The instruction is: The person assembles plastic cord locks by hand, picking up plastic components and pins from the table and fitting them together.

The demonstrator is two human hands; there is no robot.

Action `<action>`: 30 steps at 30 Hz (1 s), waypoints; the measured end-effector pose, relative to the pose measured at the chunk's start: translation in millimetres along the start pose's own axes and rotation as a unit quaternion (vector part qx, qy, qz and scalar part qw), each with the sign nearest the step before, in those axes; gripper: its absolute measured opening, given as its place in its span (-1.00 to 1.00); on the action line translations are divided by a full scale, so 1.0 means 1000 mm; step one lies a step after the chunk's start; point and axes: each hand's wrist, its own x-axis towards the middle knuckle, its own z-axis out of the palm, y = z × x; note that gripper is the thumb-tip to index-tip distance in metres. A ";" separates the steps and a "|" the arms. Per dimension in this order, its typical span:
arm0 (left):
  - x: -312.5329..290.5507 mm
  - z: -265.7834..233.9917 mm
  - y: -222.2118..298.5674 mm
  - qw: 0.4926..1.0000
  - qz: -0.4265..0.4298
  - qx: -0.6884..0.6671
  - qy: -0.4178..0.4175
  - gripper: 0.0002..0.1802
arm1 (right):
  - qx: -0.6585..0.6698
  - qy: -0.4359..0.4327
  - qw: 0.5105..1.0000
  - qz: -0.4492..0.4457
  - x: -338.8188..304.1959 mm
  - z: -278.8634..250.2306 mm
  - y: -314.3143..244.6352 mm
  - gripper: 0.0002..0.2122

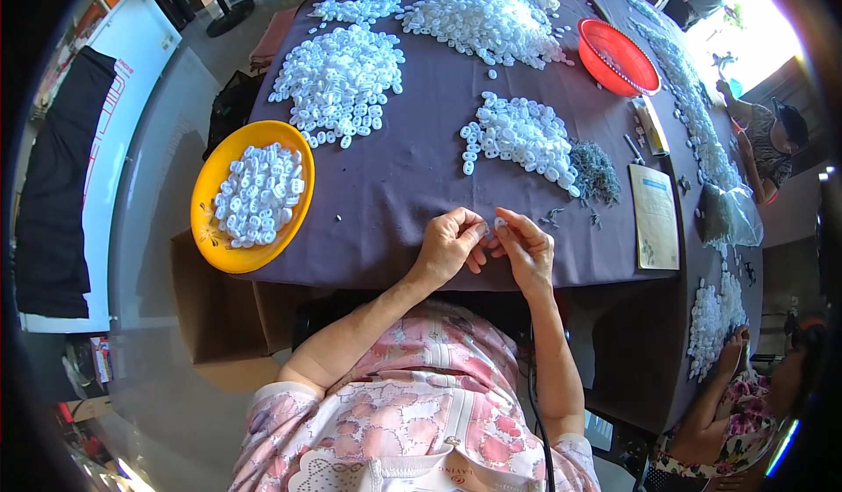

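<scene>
Close to the table's near edge, my two hands meet almost fingertip to fingertip. My right hand pinches a small white oval plastic piece between thumb and forefinger. The fingers of my left hand are pressed together right beside it; what they hold is too small to name. Just beyond lies a pile of white oval pieces with small holes. A heap of tiny dark grey parts touches its right side, with a few strays nearer my right hand.
To the left, a yellow bowl holds white pieces. Bigger white piles cover the far table. A red basket, a pen and a notebook lie right. Other people sit at the adjoining table.
</scene>
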 end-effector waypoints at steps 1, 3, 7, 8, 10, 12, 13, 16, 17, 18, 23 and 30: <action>0.000 0.000 0.000 1.000 -0.002 0.004 -0.002 -0.88 | -0.004 -0.004 1.000 -0.003 0.000 0.000 0.000 -0.77; 0.000 0.000 -0.001 1.000 0.001 0.002 -0.002 -0.87 | -0.008 -0.007 1.000 -0.006 0.000 0.000 0.001 -0.77; 0.000 0.001 0.000 1.000 -0.016 -0.015 -0.002 -0.87 | 0.006 0.000 1.000 -0.015 0.000 0.004 -0.002 -0.77; 0.000 0.001 0.000 1.000 -0.016 -0.015 -0.002 -0.87 | 0.036 0.017 0.999 -0.009 -0.001 0.006 -0.004 -0.78; 0.000 0.000 -0.001 1.000 -0.006 -0.012 -0.004 -0.86 | 0.017 0.017 1.000 -0.003 0.000 0.003 -0.001 -0.79; -0.001 0.000 -0.001 1.000 -0.001 -0.009 -0.002 -0.86 | -0.002 0.017 1.000 0.004 0.000 0.003 0.001 -0.81; -0.001 0.000 -0.001 1.000 0.003 -0.006 -0.001 -0.86 | -0.016 0.016 1.000 -0.003 0.000 0.003 0.001 -0.82; 0.000 0.001 -0.002 1.000 0.006 -0.017 -0.001 -0.87 | -0.038 0.018 0.999 -0.009 -0.001 0.005 0.001 -0.82; 0.000 0.001 -0.002 1.000 0.005 -0.017 0.000 -0.87 | -0.044 0.021 0.999 -0.009 -0.002 0.006 0.002 -0.81; -0.001 0.002 -0.003 1.000 0.009 -0.021 0.010 -0.87 | -0.044 0.020 0.999 -0.009 -0.003 0.007 0.002 -0.81; -0.002 0.006 -0.002 0.999 0.023 -0.020 0.031 -0.86 | 0.011 0.025 0.999 -0.027 -0.005 0.010 0.002 -0.77; -0.005 0.005 0.003 1.000 -0.004 0.022 0.010 -0.86 | -0.025 0.007 0.999 -0.019 -0.004 0.004 -0.005 -0.76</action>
